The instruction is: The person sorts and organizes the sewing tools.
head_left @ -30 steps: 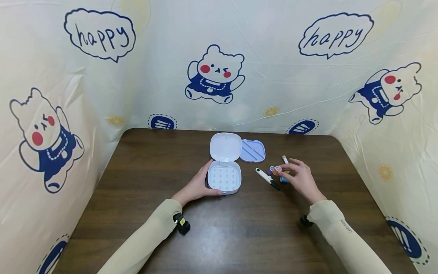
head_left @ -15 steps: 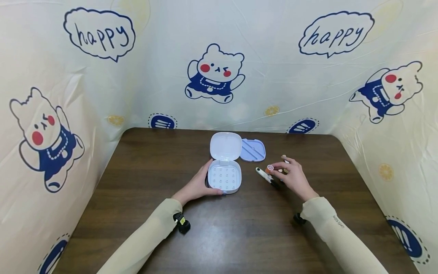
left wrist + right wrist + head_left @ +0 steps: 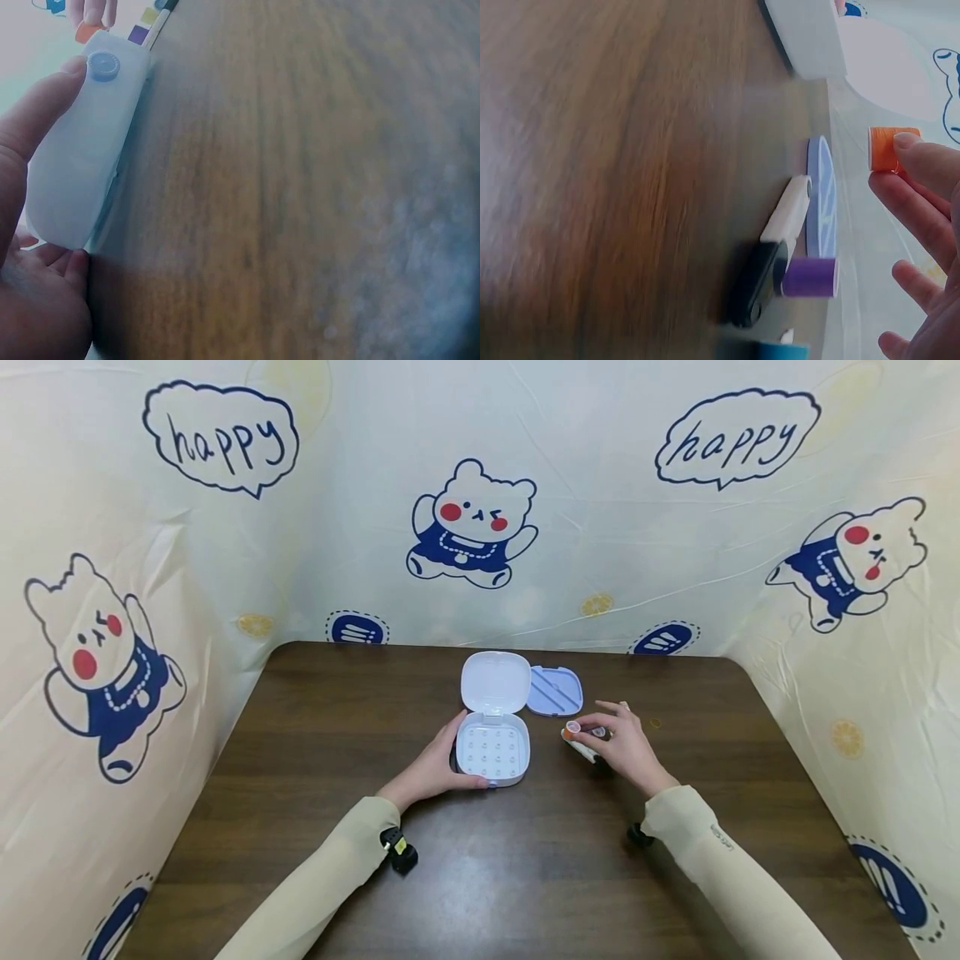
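Observation:
An opened white-and-pale-blue case (image 3: pixel 492 756) lies near the table's middle, its translucent lid (image 3: pixel 495 681) folded back and rows of small pegs inside. My left hand (image 3: pixel 431 768) grips the case's left side, thumb along the front edge by the round latch (image 3: pixel 103 66). To the right of the case, my right hand (image 3: pixel 630 747) pinches an orange thread spool (image 3: pixel 885 148) between thumb and fingers, raised above the table. Below it lie a white tool with a black end (image 3: pixel 776 244) and a purple spool (image 3: pixel 811 277). A blue spool (image 3: pixel 784 351) shows only partly.
A lavender tray (image 3: pixel 555 692) with diagonal ridges lies just right of the lid, near the table's back. A yellow spool (image 3: pixel 149 15) appears beside the purple one in the left wrist view. Patterned cloth (image 3: pixel 480 435) hangs behind the table.
My right hand has carried the orange spool leftward, from above the other spools to over the white end of the tool, nearer the case. The left hand and case stay put.

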A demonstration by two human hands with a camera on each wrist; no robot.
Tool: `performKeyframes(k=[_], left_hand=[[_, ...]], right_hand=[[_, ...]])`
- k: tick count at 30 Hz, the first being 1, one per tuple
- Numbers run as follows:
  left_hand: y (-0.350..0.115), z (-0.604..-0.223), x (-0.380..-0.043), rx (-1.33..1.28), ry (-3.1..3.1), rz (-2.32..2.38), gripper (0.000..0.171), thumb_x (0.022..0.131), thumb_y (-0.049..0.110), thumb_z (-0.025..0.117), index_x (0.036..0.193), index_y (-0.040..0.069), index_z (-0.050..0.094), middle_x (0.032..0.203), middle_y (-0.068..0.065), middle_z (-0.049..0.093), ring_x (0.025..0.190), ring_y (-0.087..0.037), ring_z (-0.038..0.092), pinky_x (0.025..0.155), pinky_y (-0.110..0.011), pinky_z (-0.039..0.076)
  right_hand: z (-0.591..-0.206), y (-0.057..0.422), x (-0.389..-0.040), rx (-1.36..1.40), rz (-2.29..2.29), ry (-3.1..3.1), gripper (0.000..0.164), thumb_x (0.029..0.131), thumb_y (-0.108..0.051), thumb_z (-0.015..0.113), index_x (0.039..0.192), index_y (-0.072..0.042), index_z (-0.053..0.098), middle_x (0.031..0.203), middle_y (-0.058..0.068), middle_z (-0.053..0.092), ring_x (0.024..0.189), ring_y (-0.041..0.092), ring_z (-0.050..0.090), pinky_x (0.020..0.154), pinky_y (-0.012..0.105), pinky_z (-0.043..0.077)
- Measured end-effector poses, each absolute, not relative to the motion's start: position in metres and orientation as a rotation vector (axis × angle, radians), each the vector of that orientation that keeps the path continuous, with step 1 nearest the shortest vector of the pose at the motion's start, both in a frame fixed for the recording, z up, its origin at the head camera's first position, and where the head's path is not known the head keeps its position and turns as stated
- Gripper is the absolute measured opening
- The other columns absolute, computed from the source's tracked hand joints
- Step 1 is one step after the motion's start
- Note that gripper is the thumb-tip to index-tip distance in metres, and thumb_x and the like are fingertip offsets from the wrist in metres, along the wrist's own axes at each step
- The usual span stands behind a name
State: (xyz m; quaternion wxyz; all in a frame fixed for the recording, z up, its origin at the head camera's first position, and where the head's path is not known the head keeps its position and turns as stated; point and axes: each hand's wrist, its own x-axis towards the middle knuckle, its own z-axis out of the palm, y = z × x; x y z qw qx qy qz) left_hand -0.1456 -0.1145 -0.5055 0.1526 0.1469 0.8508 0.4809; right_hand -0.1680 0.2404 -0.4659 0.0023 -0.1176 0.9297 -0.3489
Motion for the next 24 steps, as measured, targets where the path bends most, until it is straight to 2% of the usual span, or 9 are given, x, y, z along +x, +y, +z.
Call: performKeyframes(k=[4,8,13,18,20,24], left_hand=[[-0.114,-0.505,-0.145,0.416,2.451,1.363,0.13,0.075,0.045,0.094,0.168,0.016,0.007,0.171,-0.014,0.019,0.156,-0.031,0.024,0.123,-0.055,0.025],[-0.113,-0.504,-0.145,0.404,2.462,1.345,0.131,0.074,0.047,0.094,0.168,0.014,0.009,0.17,-0.015,0.021,0.154,-0.032,0.027,0.123,-0.055,0.028],[-0.112,-0.502,-0.145,0.394,2.472,1.343,0.132,0.073,0.046,0.095,0.167,0.011,0.01,0.169,-0.017,0.021,0.153,-0.033,0.029,0.121,-0.056,0.03],[-0.113,-0.502,-0.145,0.4,2.474,1.341,0.137,0.071,0.046,0.096,0.168,0.008,0.007,0.171,-0.018,0.016,0.156,-0.033,0.024,0.123,-0.054,0.028],[-0.113,-0.502,-0.145,0.41,2.468,1.352,0.138,0.071,0.044,0.097,0.168,0.008,0.006,0.171,-0.018,0.015,0.156,-0.033,0.022,0.123,-0.053,0.027],[-0.113,-0.503,-0.145,0.433,2.458,1.384,0.134,0.073,0.042,0.096,0.168,0.009,0.008,0.171,-0.017,0.018,0.156,-0.032,0.024,0.123,-0.054,0.027]], right_hand=[[-0.466,0.232,-0.169,-0.404,-1.091,2.925,0.025,0.091,-0.03,0.083,0.111,-0.016,0.082,0.138,0.022,0.063,0.146,0.041,0.038,0.118,0.072,0.017],[-0.468,0.225,-0.17,-0.411,-1.097,2.925,0.025,0.091,-0.032,0.083,0.112,-0.017,0.082,0.14,0.023,0.062,0.144,0.041,0.041,0.115,0.069,0.027],[-0.467,0.215,-0.17,-0.403,-1.087,2.915,0.027,0.092,-0.034,0.082,0.112,-0.017,0.082,0.147,0.026,0.054,0.144,0.045,0.038,0.113,0.071,0.027],[-0.465,0.204,-0.171,-0.394,-1.088,2.892,0.028,0.092,-0.034,0.081,0.114,-0.017,0.081,0.151,0.025,0.051,0.146,0.046,0.034,0.115,0.07,0.026],[-0.465,0.201,-0.171,-0.395,-1.097,2.888,0.028,0.092,-0.035,0.081,0.113,-0.016,0.081,0.15,0.024,0.053,0.147,0.045,0.033,0.116,0.068,0.025],[-0.465,0.194,-0.172,-0.411,-1.117,2.887,0.026,0.092,-0.036,0.081,0.111,-0.018,0.081,0.136,0.016,0.065,0.148,0.043,0.032,0.117,0.068,0.024]])
